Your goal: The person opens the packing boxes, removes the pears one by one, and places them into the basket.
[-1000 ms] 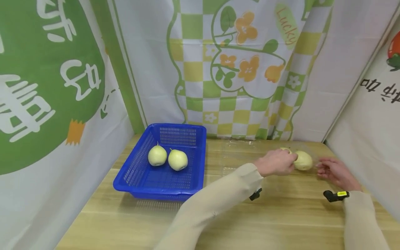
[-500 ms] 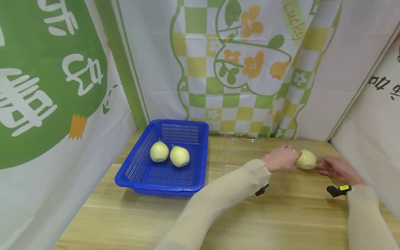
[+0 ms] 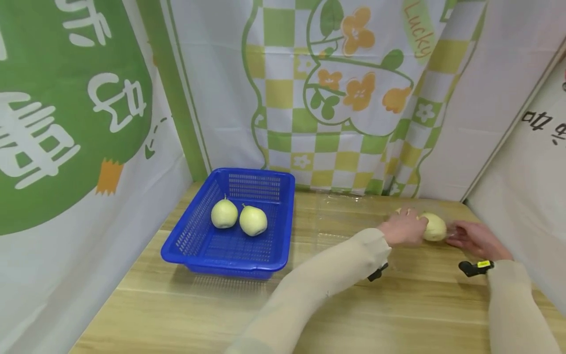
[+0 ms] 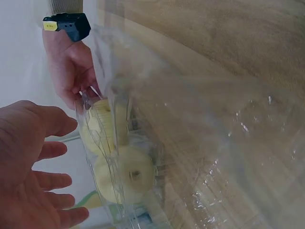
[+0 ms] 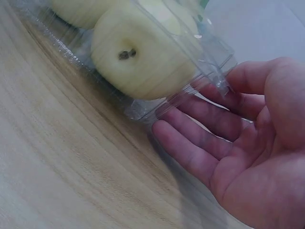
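A clear plastic clamshell box [image 5: 138, 112] with pale yellow pears [image 5: 143, 52] inside stands at the table's right back. Its transparent lid [image 3: 338, 211] lies folded out to the left. My right hand [image 3: 479, 241] grips the box's right end, thumb and fingers around the corner in the right wrist view. The left hand [image 3: 406, 228] is over the box's left part, hiding some of the fruit in the head view. From the left wrist, that hand's fingers [image 4: 55, 181] show spread beside the box, holding nothing.
A blue plastic basket [image 3: 225, 265] stands left of the box, with two pears inside, one [image 3: 224, 214] next to the other [image 3: 253, 221]. Printed cloth [image 3: 292, 98] hangs behind and at both sides of the wooden table [image 3: 376, 314].
My left hand has shifted slightly right and its fingers have loosened from the pear they held over the box. The right hand keeps its grip on the box's end. The head view has shifted slightly.
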`<action>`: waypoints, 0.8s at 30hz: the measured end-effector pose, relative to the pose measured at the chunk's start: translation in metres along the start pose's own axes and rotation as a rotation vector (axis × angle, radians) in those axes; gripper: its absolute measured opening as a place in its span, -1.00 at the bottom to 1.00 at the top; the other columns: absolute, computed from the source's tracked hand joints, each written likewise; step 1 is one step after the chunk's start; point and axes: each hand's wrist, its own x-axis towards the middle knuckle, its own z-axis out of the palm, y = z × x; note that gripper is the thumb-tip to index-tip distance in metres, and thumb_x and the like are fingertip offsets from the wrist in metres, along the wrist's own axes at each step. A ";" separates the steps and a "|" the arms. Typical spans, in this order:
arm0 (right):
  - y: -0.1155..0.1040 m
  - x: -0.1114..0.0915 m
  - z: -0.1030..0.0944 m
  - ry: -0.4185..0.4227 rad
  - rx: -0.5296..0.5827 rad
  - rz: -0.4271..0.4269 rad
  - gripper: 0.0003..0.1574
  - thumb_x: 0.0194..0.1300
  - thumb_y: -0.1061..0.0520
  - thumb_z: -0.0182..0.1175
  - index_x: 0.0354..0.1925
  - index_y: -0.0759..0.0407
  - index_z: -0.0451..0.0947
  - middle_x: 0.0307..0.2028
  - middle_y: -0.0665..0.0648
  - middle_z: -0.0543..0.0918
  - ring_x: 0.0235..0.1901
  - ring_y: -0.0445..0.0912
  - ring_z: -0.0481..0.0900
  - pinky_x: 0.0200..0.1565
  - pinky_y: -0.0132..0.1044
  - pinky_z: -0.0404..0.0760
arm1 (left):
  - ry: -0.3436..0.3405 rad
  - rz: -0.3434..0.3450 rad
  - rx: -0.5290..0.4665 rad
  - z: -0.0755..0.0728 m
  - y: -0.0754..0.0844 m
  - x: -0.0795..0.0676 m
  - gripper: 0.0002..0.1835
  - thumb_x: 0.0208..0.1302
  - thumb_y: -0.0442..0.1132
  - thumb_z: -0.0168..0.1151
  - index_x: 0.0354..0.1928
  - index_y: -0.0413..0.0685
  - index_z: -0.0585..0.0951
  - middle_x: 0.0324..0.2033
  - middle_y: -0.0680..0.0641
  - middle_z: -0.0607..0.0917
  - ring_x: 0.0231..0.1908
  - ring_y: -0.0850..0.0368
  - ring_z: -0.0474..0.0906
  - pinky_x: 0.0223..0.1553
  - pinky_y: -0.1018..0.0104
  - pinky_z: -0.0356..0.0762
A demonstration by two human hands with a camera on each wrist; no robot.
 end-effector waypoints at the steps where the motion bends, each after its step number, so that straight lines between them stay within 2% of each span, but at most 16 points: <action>1: 0.000 0.000 0.000 0.003 -0.004 0.003 -0.59 0.46 0.23 -0.20 -0.28 0.21 0.61 -0.31 0.14 0.70 -0.21 -0.04 0.65 -0.04 -0.11 0.56 | -0.017 -0.011 -0.008 0.001 0.000 0.000 -0.53 0.30 0.07 -0.04 0.25 0.44 0.25 0.29 0.18 0.20 0.32 0.16 0.03 0.19 0.24 0.22; 6: -0.001 0.002 0.000 0.035 -0.026 0.001 -0.61 0.45 0.24 -0.18 -0.32 0.22 0.60 -0.37 0.12 0.68 -0.24 -0.02 0.65 -0.05 -0.09 0.57 | -0.140 -0.049 -0.075 0.002 0.003 -0.005 -0.48 0.32 0.12 -0.09 0.32 0.52 0.15 0.38 0.19 0.02 0.39 0.14 -0.17 0.28 0.21 0.09; 10: 0.001 0.002 -0.002 0.045 -0.027 0.008 -0.62 0.44 0.24 -0.17 -0.33 0.21 0.59 -0.37 0.11 0.67 -0.25 -0.02 0.65 -0.06 -0.09 0.57 | -0.229 -0.062 -0.109 0.005 0.007 -0.008 -0.41 0.30 0.18 -0.06 0.35 0.58 0.06 0.41 0.21 -0.10 0.41 0.16 -0.30 0.32 0.04 0.01; 14: 0.003 0.002 -0.005 0.034 -0.006 0.016 -0.61 0.45 0.24 -0.18 -0.32 0.21 0.59 -0.34 0.10 0.67 -0.24 -0.04 0.65 -0.06 -0.10 0.58 | -0.234 -0.039 -0.084 0.008 0.010 -0.010 -0.38 0.29 0.17 -0.03 0.36 0.54 0.06 0.41 0.18 -0.03 0.41 0.11 -0.22 0.29 -0.06 0.06; 19: 0.004 0.002 -0.005 0.027 -0.012 0.018 -0.61 0.45 0.24 -0.17 -0.31 0.21 0.61 -0.33 0.11 0.68 -0.24 -0.03 0.65 -0.07 -0.10 0.58 | -0.203 -0.039 -0.061 0.009 0.015 -0.009 -0.47 0.30 0.10 -0.03 0.30 0.50 0.17 0.27 0.18 0.22 0.27 0.11 0.10 0.21 -0.11 0.16; 22: 0.003 0.001 -0.004 0.000 -0.008 0.010 -0.59 0.46 0.24 -0.19 -0.30 0.22 0.61 -0.33 0.12 0.68 -0.24 -0.03 0.65 -0.08 -0.10 0.59 | -0.191 -0.042 -0.056 0.010 0.018 -0.010 -0.53 0.32 0.07 -0.04 0.26 0.48 0.21 0.18 0.16 0.30 0.14 0.14 0.20 0.08 0.05 0.32; 24: 0.002 0.000 -0.005 -0.019 -0.025 0.004 -0.58 0.46 0.24 -0.19 -0.29 0.20 0.62 -0.33 0.10 0.68 -0.24 -0.04 0.66 -0.10 -0.12 0.60 | -0.181 -0.035 -0.042 0.011 0.020 -0.010 -0.56 0.34 0.06 -0.07 0.24 0.48 0.22 0.15 0.16 0.31 0.10 0.15 0.22 0.00 0.14 0.36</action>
